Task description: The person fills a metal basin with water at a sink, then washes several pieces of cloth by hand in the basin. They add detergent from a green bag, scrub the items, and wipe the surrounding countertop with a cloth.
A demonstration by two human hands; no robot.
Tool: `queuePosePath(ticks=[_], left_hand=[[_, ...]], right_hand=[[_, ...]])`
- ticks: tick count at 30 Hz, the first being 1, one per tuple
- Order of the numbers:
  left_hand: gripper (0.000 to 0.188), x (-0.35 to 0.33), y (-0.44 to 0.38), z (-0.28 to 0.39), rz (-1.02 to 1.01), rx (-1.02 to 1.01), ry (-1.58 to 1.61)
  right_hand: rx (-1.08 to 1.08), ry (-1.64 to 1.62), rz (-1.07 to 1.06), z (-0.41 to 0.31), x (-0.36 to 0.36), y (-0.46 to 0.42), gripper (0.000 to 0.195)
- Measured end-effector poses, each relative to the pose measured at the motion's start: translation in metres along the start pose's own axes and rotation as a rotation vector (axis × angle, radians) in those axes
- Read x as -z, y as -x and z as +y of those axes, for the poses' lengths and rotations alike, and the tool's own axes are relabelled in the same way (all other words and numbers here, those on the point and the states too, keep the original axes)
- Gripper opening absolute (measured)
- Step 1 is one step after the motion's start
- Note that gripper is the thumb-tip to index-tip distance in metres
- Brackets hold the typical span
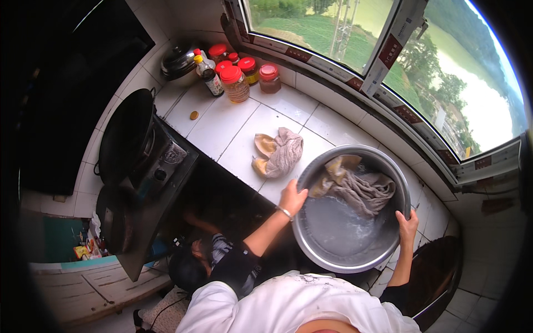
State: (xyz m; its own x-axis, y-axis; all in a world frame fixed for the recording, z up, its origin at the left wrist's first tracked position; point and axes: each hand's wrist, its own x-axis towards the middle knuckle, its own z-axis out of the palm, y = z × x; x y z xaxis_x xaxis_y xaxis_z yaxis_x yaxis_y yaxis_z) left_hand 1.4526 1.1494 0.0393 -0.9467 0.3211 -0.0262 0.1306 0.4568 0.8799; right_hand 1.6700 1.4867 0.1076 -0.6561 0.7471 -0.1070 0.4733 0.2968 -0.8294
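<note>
A large round metal basin (pixel 306 245) is held by its rim, with some cloudy water in it and a wet grey-brown cloth (pixel 368 191) lying against its far side. My left hand (pixel 292 197) grips the left rim, thumb over the edge. On the right rim, my right hand (pixel 407 222) has its thumb on top, and its other fingers are partly hidden behind the wall. A second crumpled cloth (pixel 285 154), pinkish grey with yellowish ends, rests on the white tiled counter to the left of the basin.
Red-lidded jars (pixel 235 83), a dark sauce bottle (pixel 212 81) and a metal lid (pixel 179 62) stand at the counter's far end. A black wok (pixel 127 133) sits on the gas stove (pixel 166 162). Another person (pixel 189 266) is crouched low at left. A window (pixel 316 33) borders the counter.
</note>
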Motion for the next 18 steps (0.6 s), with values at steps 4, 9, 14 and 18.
queuePosePath(ticks=[4,9,14,18], left_hand=[[0.038,-0.038,-0.046,0.06,-0.114,0.025,-0.079],[0.077,0.033,-0.096,0.071,0.178,-0.181,-0.778],[0.065,0.023,-0.103,-0.031,0.025,-0.238,-0.716],[0.049,0.094,-0.119,-0.049,0.236,-0.493,-0.686]], right_hand=[[-0.041,-0.03,0.078,0.052,0.033,-0.025,0.016],[0.082,0.119,0.202,0.089,0.038,-0.049,0.043],[0.197,0.509,0.256,0.098,0.026,-0.05,0.051],[0.044,0.662,0.255,0.101,0.035,-0.042,0.057]])
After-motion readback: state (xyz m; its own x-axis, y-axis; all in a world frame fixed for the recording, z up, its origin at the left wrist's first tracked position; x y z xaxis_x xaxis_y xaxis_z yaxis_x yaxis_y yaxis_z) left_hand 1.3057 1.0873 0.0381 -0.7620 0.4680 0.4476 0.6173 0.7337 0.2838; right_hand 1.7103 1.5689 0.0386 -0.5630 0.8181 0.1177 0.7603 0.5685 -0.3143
